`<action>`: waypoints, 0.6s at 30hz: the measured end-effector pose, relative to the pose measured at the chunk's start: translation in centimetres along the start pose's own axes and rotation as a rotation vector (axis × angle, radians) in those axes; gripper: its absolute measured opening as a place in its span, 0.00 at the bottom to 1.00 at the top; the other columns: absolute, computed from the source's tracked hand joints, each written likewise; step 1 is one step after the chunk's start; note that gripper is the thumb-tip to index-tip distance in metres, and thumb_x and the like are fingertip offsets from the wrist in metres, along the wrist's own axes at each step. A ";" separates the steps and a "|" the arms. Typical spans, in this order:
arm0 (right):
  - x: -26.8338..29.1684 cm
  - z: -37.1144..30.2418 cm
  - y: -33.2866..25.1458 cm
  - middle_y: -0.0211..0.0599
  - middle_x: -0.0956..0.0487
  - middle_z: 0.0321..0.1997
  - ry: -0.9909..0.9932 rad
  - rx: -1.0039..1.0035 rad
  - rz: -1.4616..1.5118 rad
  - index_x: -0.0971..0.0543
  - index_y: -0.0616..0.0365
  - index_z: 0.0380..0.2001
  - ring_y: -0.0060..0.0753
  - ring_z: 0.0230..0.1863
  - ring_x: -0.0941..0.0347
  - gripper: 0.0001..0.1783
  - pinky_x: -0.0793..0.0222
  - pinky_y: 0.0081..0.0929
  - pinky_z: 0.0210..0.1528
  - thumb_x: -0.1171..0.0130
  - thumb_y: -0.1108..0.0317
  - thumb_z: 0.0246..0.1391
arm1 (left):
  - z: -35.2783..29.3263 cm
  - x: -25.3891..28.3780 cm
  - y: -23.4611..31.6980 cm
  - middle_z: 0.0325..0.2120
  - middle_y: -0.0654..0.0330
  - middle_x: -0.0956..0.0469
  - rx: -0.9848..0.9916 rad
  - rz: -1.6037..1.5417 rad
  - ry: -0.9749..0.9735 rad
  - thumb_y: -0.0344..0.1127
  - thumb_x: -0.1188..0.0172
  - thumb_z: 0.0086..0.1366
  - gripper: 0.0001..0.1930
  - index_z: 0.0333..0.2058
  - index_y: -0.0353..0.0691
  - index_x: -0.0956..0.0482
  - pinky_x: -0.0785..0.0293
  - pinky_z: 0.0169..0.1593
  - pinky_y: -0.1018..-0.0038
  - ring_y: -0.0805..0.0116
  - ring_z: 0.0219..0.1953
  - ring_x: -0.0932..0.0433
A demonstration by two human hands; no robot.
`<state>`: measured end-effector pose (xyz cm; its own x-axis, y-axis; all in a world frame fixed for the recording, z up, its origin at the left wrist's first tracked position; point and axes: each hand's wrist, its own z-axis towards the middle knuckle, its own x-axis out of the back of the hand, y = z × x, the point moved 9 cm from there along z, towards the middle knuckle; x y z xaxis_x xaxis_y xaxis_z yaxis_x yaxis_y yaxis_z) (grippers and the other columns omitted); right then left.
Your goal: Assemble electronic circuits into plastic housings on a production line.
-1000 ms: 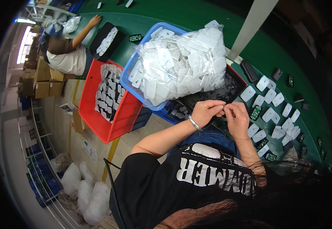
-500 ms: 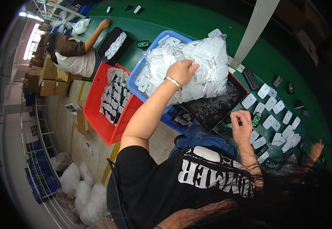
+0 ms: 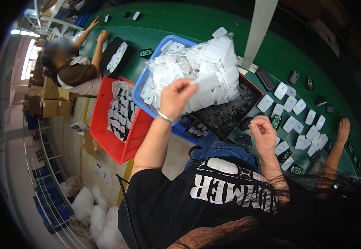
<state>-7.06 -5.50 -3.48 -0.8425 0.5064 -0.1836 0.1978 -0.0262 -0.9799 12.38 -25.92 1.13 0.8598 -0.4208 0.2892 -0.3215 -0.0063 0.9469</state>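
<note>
My left hand point(image 3: 174, 99) pinches a flat white rounded cover point(image 3: 207, 84) by its edge. It is just above a clear plastic bag point(image 3: 226, 79) full of similar white covers. That bag lies in a blue basket point(image 3: 141, 97) and bulges over its right side. My right hand point(image 3: 265, 135) is closed, thumb against fingertips, beside a small black casing point(image 3: 245, 123) at the table edge. Whatever the right fingertips hold is too small to make out. Several loose white covers point(image 3: 290, 123) and green circuit boards point(image 3: 276, 122) lie just right of that hand.
A black tray point(image 3: 226, 118) with dark scraps sits under the bag. To the left is a red bin point(image 3: 126, 151) of white and black pieces. A co-worker point(image 3: 74, 68) sits at the far left; another person's hand point(image 3: 343, 128) rests at the right. A grey post point(image 3: 260, 33) rises behind.
My left hand has drawn back toward me from the bag's top, now with a white cover in its fingers. My right hand has barely moved. The co-worker at left has stretched out both arms.
</note>
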 end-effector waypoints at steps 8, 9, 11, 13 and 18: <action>-0.7 -0.6 -1.0 0.37 0.32 0.42 -0.149 -0.135 0.634 0.28 0.61 0.33 0.31 0.42 0.29 0.05 0.27 0.24 0.40 0.49 0.73 0.53 | -8.5 -10.3 6.0 0.38 0.51 0.26 -0.843 0.233 -0.225 0.23 0.40 0.48 0.10 0.32 0.35 0.24 0.26 0.35 0.73 0.57 0.35 0.23; -0.4 -0.9 -1.1 0.38 0.32 0.43 -0.142 -0.130 0.624 0.28 0.61 0.33 0.31 0.43 0.29 0.05 0.27 0.25 0.40 0.49 0.73 0.53 | -8.5 -10.7 5.9 0.38 0.51 0.26 -0.843 0.224 -0.235 0.23 0.40 0.48 0.10 0.32 0.35 0.24 0.26 0.35 0.73 0.57 0.35 0.23; 0.5 -1.6 -1.1 0.37 0.32 0.43 -0.112 -0.112 0.588 0.28 0.61 0.33 0.31 0.42 0.29 0.04 0.27 0.25 0.40 0.49 0.74 0.53 | -9.2 -11.0 6.7 0.38 0.51 0.25 -0.918 0.172 -0.236 0.21 0.40 0.46 0.10 0.31 0.35 0.24 0.26 0.36 0.75 0.58 0.34 0.23; 1.5 -2.4 -1.1 0.36 0.32 0.42 -0.053 -0.109 0.502 0.27 0.61 0.32 0.29 0.40 0.29 0.04 0.27 0.23 0.39 0.49 0.75 0.52 | -9.1 -11.5 7.0 0.37 0.52 0.25 -0.869 0.110 -0.261 0.21 0.41 0.47 0.10 0.31 0.35 0.24 0.27 0.36 0.76 0.61 0.34 0.23; 4.3 -4.0 -2.5 0.34 0.31 0.37 0.075 0.023 0.108 0.26 0.62 0.31 0.23 0.33 0.32 0.04 0.33 0.17 0.33 0.46 0.77 0.49 | -8.2 -13.9 4.3 0.36 0.56 0.25 -0.395 -0.089 -0.347 0.18 0.44 0.51 0.13 0.37 0.35 0.25 0.28 0.36 0.80 0.73 0.33 0.25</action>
<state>-9.20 0.22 -1.56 -0.7769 0.5627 -0.2824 0.2726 -0.1036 -0.9565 2.30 -12.64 2.33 0.6738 -0.7100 0.2047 -0.0215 0.2581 0.9659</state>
